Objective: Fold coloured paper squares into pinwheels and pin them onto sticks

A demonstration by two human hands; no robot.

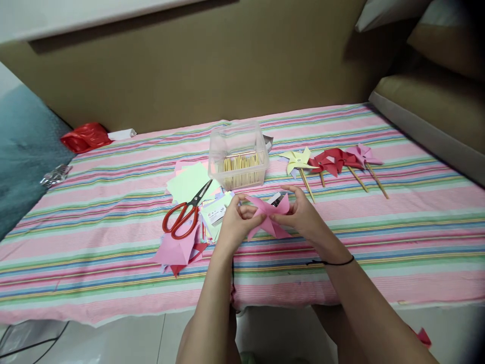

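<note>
Between my two hands is a pink paper pinwheel [270,213], its blades folded toward the middle. My left hand [242,222] grips its left side, the thumb pressing near the centre. On the other side my right hand [299,215] pinches it, thumb also close to the centre. A small dark-and-white object [278,199] shows just behind the paper, partly hidden. Left of my hands, red-handled scissors [185,212] lie over pale green paper sheets [189,183]. Pink cut paper [176,247] with red pieces lies below the scissors.
A clear plastic box [238,156] holding many short wooden sticks stands beyond my hands. Finished pinwheels on sticks, yellow [298,160], red [333,161] and pink [364,154], lie to the right. A red plastic bag [86,137] sits far left on the striped cloth [113,222].
</note>
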